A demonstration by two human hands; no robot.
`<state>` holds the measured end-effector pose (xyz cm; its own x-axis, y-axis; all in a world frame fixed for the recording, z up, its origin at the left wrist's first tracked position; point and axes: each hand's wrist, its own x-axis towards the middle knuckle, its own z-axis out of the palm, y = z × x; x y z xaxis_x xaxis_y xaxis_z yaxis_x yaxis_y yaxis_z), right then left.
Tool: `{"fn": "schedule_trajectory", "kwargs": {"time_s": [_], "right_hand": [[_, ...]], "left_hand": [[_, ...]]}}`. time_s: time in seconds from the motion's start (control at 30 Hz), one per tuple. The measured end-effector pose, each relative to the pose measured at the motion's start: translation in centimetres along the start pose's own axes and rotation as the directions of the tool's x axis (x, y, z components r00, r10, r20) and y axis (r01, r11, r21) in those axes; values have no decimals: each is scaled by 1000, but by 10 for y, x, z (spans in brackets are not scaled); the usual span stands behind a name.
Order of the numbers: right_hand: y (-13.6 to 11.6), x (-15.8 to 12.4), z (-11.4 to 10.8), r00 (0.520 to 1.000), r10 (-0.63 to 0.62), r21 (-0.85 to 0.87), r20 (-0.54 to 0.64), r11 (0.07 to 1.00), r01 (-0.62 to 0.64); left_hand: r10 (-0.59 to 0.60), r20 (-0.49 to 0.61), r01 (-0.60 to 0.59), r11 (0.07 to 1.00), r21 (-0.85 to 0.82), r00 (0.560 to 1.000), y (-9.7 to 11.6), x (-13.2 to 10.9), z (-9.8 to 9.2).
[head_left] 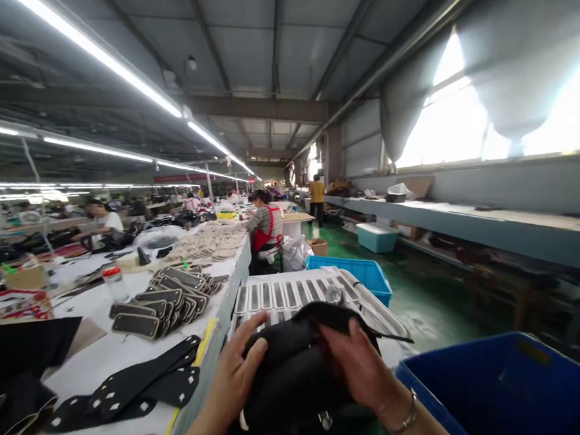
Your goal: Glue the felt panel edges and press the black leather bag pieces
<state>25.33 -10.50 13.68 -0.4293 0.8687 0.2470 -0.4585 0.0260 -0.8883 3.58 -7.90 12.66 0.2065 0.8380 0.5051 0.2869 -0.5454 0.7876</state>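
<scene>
A black bag (289, 370) of soft material is between my two hands, close in front of my body. My left hand (237, 363) holds its left side, with the thumb and forefinger at the upper edge. On the other side my right hand (359, 365) grips the upper right part near a raised flap (330, 311), and some of its fingers are hidden by the bag. Low on the bag hangs a small shiny metal fitting (325, 419). Behind the bag lies a tray of pale frames with dark strips (284, 295).
A white-topped table (86, 362) on the left bears stacked dark oblong pieces (165, 301), black straps with holes (144, 383) and a red-lidded jar (115, 283). A deep blue bin (501, 391) stands at right, a lighter blue bin (350, 275) beyond. A person in a red apron (268, 226) sits ahead.
</scene>
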Motion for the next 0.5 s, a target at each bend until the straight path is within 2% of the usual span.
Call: {"fn": "schedule_trajectory", "kwargs": {"time_s": [0.07, 0.13, 0.2, 0.23, 0.3, 0.37, 0.43, 0.5], "right_hand": [[-6, 13, -2, 1000, 23, 67, 11, 997, -23], [-4, 25, -7, 999, 45, 67, 1, 997, -45], [2, 37, -11, 996, 82, -22, -28, 996, -82], [6, 42, -12, 993, 102, -100, -50, 989, -107], [8, 51, -13, 988, 126, -266, -94, 953, -147], [4, 60, -13, 986, 111, -342, -125, 928, -148], [-7, 67, -12, 989, 69, -279, -134, 955, -105], [-19, 71, -10, 989, -7, -145, -149, 989, -15]], "left_hand": [[-106, -128, 107, 994, 1, 986, -19, -3, -12], [-219, -142, 215, 976, -47, 965, -37, -8, -15], [-324, -85, 309, 939, -149, 942, -53, -14, -12], [-369, -21, 354, 905, -235, 929, -60, -17, -10], [-442, 75, 428, 794, -432, 894, -74, -22, -9], [-516, 53, 454, 696, -556, 855, -85, -30, -11], [-579, -59, 442, 681, -584, 813, -95, -41, -17], [-605, -102, 451, 685, -572, 789, -102, -52, -23]]}}
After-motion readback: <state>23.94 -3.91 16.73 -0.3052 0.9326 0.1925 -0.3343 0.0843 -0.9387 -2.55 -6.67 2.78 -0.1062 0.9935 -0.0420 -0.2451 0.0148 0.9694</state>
